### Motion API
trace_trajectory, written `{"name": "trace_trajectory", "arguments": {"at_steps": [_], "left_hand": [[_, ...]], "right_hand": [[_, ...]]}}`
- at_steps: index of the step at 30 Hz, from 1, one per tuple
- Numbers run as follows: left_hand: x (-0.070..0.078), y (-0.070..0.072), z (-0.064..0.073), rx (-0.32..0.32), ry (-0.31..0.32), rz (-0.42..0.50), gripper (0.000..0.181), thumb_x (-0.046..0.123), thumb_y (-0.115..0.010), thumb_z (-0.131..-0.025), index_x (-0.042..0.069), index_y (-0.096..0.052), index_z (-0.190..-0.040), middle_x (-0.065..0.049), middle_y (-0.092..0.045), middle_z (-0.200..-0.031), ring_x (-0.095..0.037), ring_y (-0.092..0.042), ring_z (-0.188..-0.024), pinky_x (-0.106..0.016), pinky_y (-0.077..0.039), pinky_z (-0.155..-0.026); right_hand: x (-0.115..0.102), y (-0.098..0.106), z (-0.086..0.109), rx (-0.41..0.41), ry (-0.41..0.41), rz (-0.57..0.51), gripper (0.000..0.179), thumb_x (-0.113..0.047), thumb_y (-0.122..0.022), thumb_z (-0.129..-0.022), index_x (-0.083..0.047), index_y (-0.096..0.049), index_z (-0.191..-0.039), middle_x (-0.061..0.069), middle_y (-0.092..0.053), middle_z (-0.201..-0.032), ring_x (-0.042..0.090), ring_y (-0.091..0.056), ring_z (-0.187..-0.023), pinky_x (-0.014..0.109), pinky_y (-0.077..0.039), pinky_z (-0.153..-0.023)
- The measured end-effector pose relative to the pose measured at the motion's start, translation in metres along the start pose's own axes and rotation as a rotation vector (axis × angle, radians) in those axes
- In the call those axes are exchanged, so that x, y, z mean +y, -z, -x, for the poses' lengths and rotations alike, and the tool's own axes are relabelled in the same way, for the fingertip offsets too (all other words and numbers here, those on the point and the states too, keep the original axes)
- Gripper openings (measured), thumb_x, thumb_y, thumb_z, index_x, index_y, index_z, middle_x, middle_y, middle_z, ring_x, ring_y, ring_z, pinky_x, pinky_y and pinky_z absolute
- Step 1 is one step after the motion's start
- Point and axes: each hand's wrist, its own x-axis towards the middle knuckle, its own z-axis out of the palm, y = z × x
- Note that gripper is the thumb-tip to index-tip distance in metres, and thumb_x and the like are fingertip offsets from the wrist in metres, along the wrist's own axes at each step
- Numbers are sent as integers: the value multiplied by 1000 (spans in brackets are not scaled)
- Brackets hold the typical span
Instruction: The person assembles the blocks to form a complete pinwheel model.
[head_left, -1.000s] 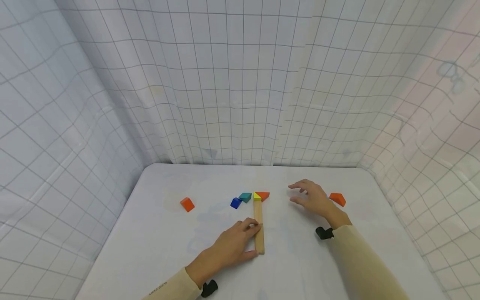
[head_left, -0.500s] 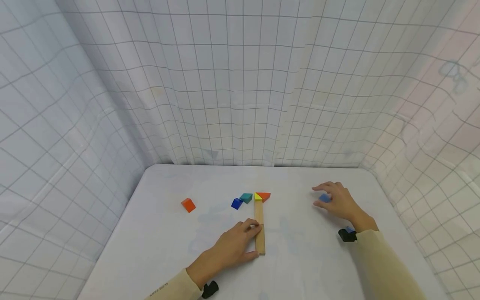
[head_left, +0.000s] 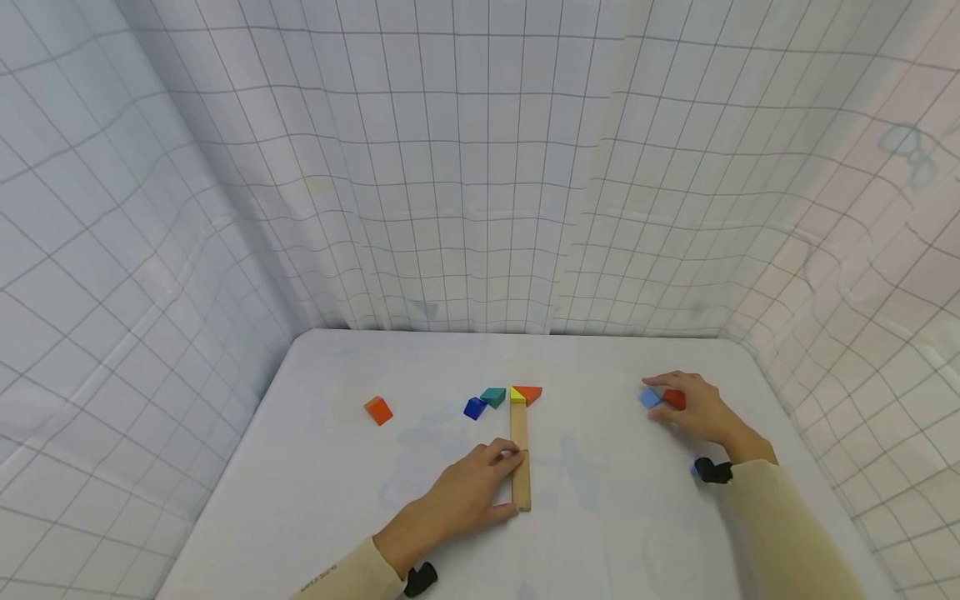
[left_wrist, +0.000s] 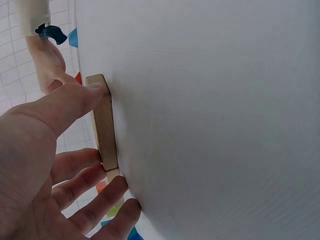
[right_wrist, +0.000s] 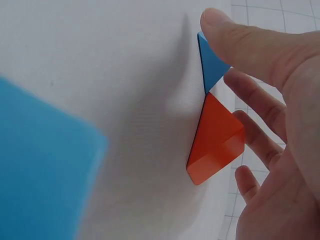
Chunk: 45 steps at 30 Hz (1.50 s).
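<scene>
In the head view my left hand [head_left: 465,492] holds a plain wooden block [head_left: 521,482], thumb at its near end and fingertips along its side. A second wooden block [head_left: 518,425] continues the line, capped by a yellow triangular block [head_left: 517,395] with an orange triangular block [head_left: 531,393] beside it. My right hand [head_left: 697,410] is spread over a light blue block [head_left: 649,398] and an orange-red block [head_left: 674,399]. In the right wrist view the thumb overlaps the blue block [right_wrist: 214,65], whose corner meets the orange-red block [right_wrist: 216,142].
Left of the line lie a teal block [head_left: 493,397] and a dark blue block [head_left: 475,408]. Farther left is an orange block [head_left: 378,410]. Another blue block [right_wrist: 40,165] lies near the right wrist. Gridded white curtains [head_left: 450,183] surround the white table [head_left: 315,500].
My right hand has moved right, coming down around the light blue and orange-red blocks with fingers spread. The left hand has stayed on the wooden block.
</scene>
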Motion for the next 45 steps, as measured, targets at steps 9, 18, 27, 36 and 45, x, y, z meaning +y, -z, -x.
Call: {"name": "trace_trajectory", "arguments": {"at_steps": [9, 18, 27, 36, 45], "left_hand": [[-1, -1, 1, 1, -3, -3, 81, 49, -91, -102, 21, -60, -172, 2, -56, -170, -18, -66, -136, -34, -67, -108], [-1, 0, 0, -12, 11, -8, 82, 50, -91, -102, 22, -59, -173, 3, -55, -171, -18, -66, -137, -35, -67, -109], [-3, 0, 1, -1, -2, 10, 81, 48, -92, -102, 21, -60, -172, 2, -56, -171, -20, -66, -140, -37, -68, -109], [-3, 2, 2, -3, -11, 13, 81, 47, -92, -103, 20, -60, -172, 2, -56, -171, -19, -66, -137, -34, -67, -108], [-1, 2, 2, -7, -3, 4, 81, 47, -92, -102, 21, -60, -172, 2, -56, -171, -19, -66, -138, -34, -66, -111]], "right_hand": [[3, -6, -1, 12, -24, -45, 47, -20, -88, -106, -14, -77, -151, 22, -74, -154, 54, -61, -141, 76, -48, -112], [-1, -7, -5, 23, -10, -51, 40, -14, -86, -107, -14, -80, -146, 20, -78, -148, 51, -67, -141, 76, -46, -114], [-3, -10, -7, 37, -8, -36, 40, -16, -89, -104, -12, -81, -143, 20, -79, -143, 50, -70, -136, 74, -44, -111], [-3, -14, -7, 52, -3, -37, 39, -16, -90, -104, -10, -82, -141, 19, -79, -142, 45, -72, -131, 70, -52, -115], [-1, -18, -9, 85, 3, -24, 38, -20, -90, -104, -10, -83, -140, 15, -81, -137, 31, -72, -115, 56, -57, -108]]}}
